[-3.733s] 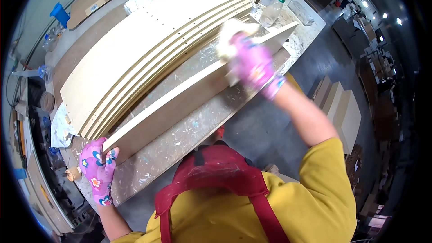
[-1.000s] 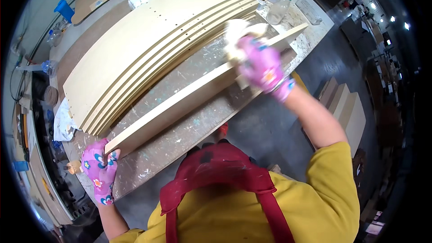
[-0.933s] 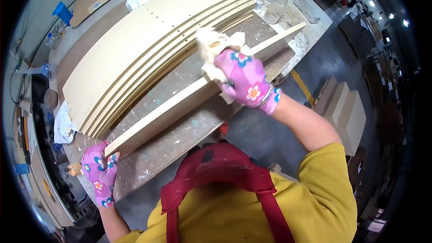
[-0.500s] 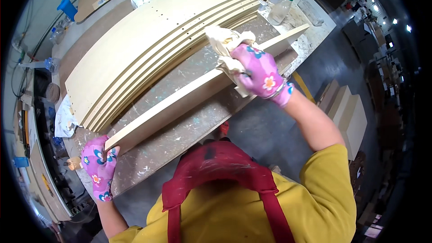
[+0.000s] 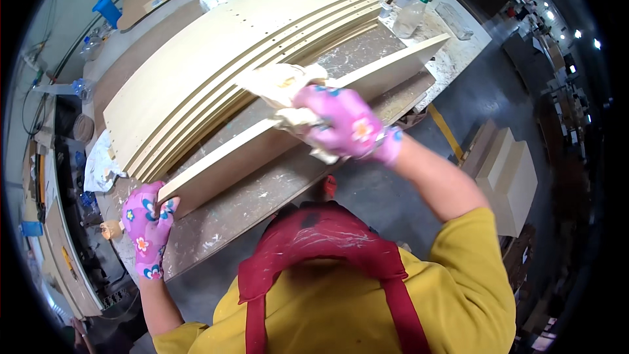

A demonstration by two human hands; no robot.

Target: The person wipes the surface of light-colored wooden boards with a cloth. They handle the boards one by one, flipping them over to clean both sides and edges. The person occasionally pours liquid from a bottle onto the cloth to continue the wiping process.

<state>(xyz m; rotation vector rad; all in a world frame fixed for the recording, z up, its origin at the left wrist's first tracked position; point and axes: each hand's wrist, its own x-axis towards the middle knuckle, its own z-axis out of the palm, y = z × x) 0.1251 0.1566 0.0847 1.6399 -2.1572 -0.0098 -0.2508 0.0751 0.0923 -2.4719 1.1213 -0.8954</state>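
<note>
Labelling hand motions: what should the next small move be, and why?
Probably slide the cloth in the right hand along the board toward the left hand: the cloth drapes over its upper edge near mid-length, the left hand grips its left end, and the edge between is bare.

We find the long board (image 5: 226, 174) pale, smooth, matt wood, and the stacked curved panels (image 5: 223, 33) alike, the top face pricked with small holes. The rag (image 5: 282, 85) looks soft, crumpled cloth; the 2 gloves (image 5: 147, 233) look like matt, flower-printed fabric. We see the brown bench (image 5: 262, 200) scuffed with pale flecks, the bottle (image 5: 409, 21) clear and glossy, and the grey floor (image 5: 370, 206) smooth with a faint sheen.
</note>
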